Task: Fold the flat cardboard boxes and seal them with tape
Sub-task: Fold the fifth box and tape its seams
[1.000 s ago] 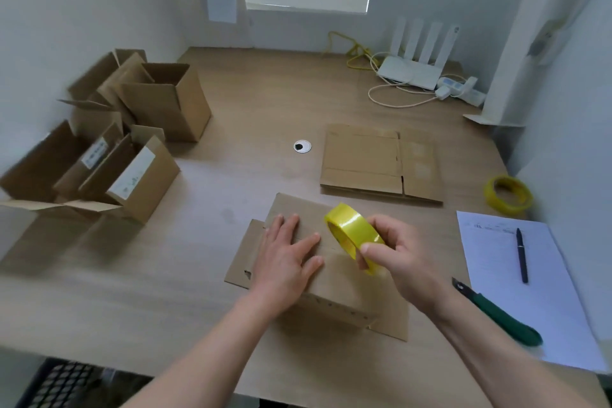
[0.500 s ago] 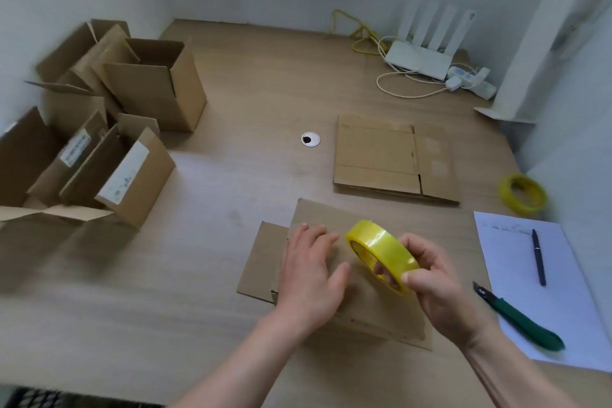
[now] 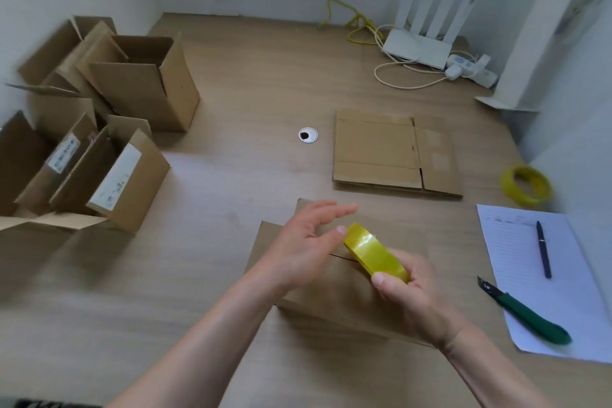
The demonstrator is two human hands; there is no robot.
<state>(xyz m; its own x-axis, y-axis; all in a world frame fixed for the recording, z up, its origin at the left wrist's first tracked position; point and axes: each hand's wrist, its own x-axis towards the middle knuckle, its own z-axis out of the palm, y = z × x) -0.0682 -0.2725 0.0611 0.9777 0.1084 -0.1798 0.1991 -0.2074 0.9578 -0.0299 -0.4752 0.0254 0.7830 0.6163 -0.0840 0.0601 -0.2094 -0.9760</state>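
My right hand (image 3: pixel 410 288) grips one roll of yellow tape (image 3: pixel 376 255), fingers and thumb curled round its near end, the roll tilted up toward the left. My left hand (image 3: pixel 308 242) is raised above the box with its fingers straight and spread, the thumb tip touching the far end of the roll; it holds nothing. Both hands are over the one folded cardboard box (image 3: pixel 331 288) that lies near the front edge of the worktop (image 3: pixel 231 76), about midway along it, with its flaps shut and a seam line showing between my hands.

Beyond it, toward the middle right of the worktop, lies a stack of flat cardboard boxes (image 3: pixel 394 152); how many are in the stack I cannot tell. Just left of it is one round cable hole (image 3: pixel 308 135). Along the left edge stand open made-up boxes (image 3: pixel 139 83), four that I can count, two of them bearing white labels.

A second roll of yellow tape (image 3: pixel 526 184) lies flat by the right edge. Nearer the front right corner is one sheet of lined paper (image 3: pixel 563 291), with one pen (image 3: pixel 543 248) on it and one green utility knife (image 3: pixel 526 316) lying across its left edge. In the far right corner are one white router (image 3: pixel 427 40) with four antennas, one power strip (image 3: pixel 473 68) and cables, yellow and white.
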